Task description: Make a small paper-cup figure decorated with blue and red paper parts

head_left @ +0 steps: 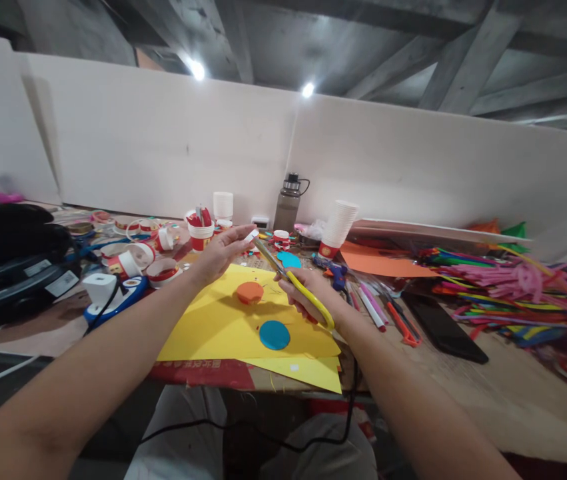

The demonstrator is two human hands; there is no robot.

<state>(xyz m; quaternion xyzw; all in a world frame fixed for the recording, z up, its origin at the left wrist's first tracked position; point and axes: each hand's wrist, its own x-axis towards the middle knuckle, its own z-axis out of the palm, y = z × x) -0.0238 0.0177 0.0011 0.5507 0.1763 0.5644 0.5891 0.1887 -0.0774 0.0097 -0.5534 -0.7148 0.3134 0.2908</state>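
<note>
My left hand point(223, 252) pinches a small white piece point(252, 235) between its fingertips, above the yellow paper point(203, 327). Yellow-handled scissors point(310, 293) are in my right hand point(303, 293), their blades pointing up and left to the white piece. Below the hands, an orange disc point(250, 293) and a blue disc point(274, 335) lie on the yellow paper. Behind my right hand is another light blue piece point(288, 259).
Paper cups point(339, 227), a bottle point(287, 203) and a glue gun point(332, 269) stand or lie behind. Cup rings point(130, 260) and a power strip point(116, 293) are left; markers point(372, 307), a phone point(444, 327) and pipe cleaners point(518, 283) right.
</note>
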